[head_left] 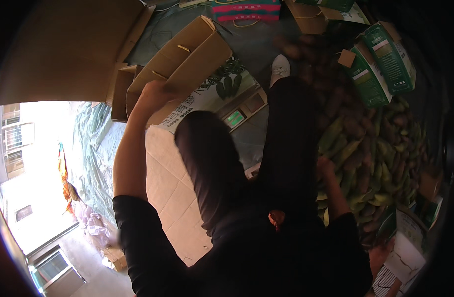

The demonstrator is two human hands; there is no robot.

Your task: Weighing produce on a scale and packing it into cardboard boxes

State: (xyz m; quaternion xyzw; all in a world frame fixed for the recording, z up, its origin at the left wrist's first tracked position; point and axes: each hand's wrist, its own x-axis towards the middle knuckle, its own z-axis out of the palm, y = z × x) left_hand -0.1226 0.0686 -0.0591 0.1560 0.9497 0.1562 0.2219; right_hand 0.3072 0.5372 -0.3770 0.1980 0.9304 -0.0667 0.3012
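Note:
My left hand [156, 95] grips the near edge of an open cardboard box [202, 52], its fingers partly out of sight. The box has yellow cord in its inner wall and a printed side with dark green pictures. Beside it is a scale with a lit green display [235, 118]. My right hand [325, 167] is low by my right leg, at the edge of a heap of long green and reddish-brown produce [360, 163]. Its fingers are dim and mostly hidden, so whether they hold a piece cannot be seen.
Green printed cartons [385, 59] stand on the heap's far side. A red and teal box [244, 11] is at the top. Large brown cardboard [68, 49] fills the upper left. Another person's hand [380, 253] is at lower right, near a white carton [404, 257].

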